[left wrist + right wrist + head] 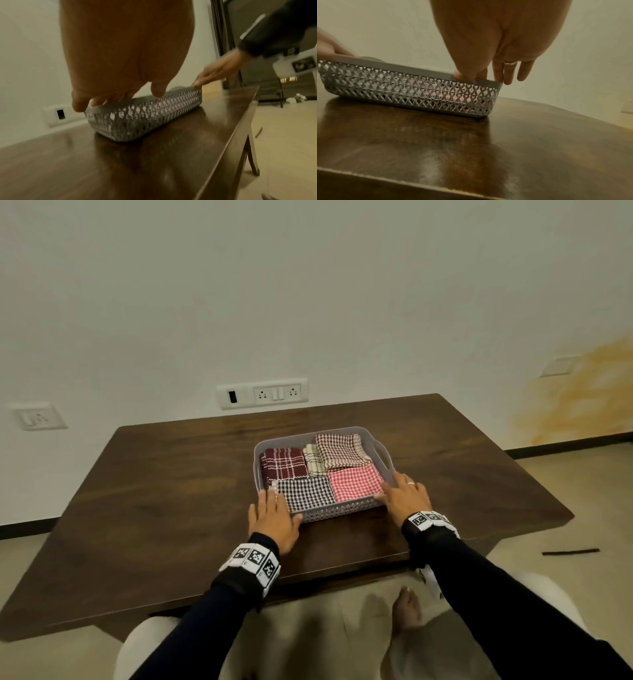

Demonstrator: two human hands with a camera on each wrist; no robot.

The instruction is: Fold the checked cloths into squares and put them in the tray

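A grey lattice tray (335, 510) stands on the dark wooden table and holds several folded checked cloths. A maroon cloth (283, 463), a cream one (313, 460) and a brown one (342, 453) lie at the back. A black-and-white cloth (310, 493) and a red-and-white cloth (354, 482) lie in front. My left hand (282, 506) lies with straight fingers against the tray's near left corner. My right hand (394, 487) touches the near right corner the same way. In the wrist views the fingers of each hand, left (120, 97) and right (488, 75), rest on the tray's rim (145, 115) (402, 86).
The table (171, 491) stands against a white wall with socket plates (262, 395). Bare tabletop lies left, right and in front of the tray. My knees and a foot show below the table's near edge. A dark stick (570, 552) lies on the floor at right.
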